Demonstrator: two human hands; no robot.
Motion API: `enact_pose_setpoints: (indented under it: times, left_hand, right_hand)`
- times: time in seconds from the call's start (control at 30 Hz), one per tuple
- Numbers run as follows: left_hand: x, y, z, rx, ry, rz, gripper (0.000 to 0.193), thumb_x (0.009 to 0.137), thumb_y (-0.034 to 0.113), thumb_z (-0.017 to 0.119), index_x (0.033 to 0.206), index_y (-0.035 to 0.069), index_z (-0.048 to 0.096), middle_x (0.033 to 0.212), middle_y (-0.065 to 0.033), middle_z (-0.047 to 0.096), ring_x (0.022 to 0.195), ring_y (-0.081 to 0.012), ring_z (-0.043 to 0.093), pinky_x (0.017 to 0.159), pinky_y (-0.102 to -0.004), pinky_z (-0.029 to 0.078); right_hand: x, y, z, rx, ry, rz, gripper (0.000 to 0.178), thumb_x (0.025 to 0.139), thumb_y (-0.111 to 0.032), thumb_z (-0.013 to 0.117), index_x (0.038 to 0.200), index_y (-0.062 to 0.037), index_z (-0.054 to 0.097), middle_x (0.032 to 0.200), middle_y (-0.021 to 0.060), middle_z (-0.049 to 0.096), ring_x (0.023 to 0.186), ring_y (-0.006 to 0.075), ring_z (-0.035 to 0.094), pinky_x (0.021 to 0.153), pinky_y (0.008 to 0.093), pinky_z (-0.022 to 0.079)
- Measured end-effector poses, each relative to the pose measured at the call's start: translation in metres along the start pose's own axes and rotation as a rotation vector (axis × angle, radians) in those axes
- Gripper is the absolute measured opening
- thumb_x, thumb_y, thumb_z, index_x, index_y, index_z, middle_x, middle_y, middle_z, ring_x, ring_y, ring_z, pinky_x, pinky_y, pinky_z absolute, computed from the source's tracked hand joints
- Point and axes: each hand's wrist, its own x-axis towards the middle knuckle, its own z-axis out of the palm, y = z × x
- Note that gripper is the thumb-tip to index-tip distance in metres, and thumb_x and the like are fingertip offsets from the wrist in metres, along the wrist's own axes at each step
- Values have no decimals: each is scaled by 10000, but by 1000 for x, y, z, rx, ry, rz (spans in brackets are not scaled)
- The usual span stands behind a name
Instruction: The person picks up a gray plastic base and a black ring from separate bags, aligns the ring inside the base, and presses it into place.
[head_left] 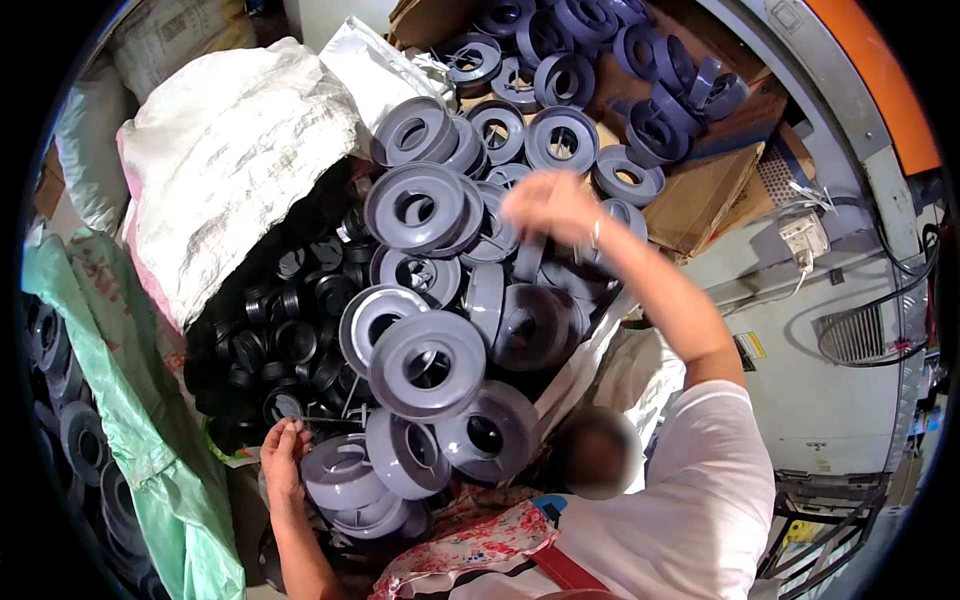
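There was my right hand, a pale blur out to the right of the white sack, above the heap of grey rings; it was too smeared to tell whether the fingers were spread, closed or pinching. And down below the white sack, my left hand! Its fingers were bent in together, tips right at the end of a thin dark strip, though I couldn't tell whether they truly pinched it. Those rings ran all down the right side of the white sack, stacked, tilted and overlapping, while black caps crowded right under its draped edge. More rings lay in a cardboard box, well over to the sack's right, and a green sack slumped below it to the left, dark rings beyond.
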Motion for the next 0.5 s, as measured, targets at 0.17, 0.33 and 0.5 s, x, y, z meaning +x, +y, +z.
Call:
enact_pose_setpoints:
  times: [0.17, 0.33, 0.5]
  left_hand:
    - [14, -1, 17, 26, -24, -26, 293, 850, 235, 608, 1074, 52, 561, 978, -34, 627, 792, -120, 597, 684, -225, 447]
    - [11, 5, 24, 40, 4, -76, 298, 853, 214, 599, 1087, 38, 546, 984, -47, 625, 806, -124, 597, 692, -228, 452]
    - [1, 0, 18, 35, 1, -53, 318, 849, 181, 597, 1104, 1, 534, 971, -37, 611, 815, -105, 573, 701, -211, 435]
  right_hand:
    - [92, 126, -160, -624, 774, 336, 751, 609, -517, 696, 1052, 78, 578, 1080, 265, 578, 1044, 354, 551, 896, 376, 424]
    - [126, 224, -170, -229, 652, 522, 809, 558, -395, 764, 1165, 63, 489, 1158, 201, 555, 1084, 264, 539, 913, 336, 419]
    - [97, 171, -134, -413, 553, 398, 593, 569, -149, 661, 1125, -11, 506, 1087, 212, 586, 993, 317, 576, 853, 333, 447]
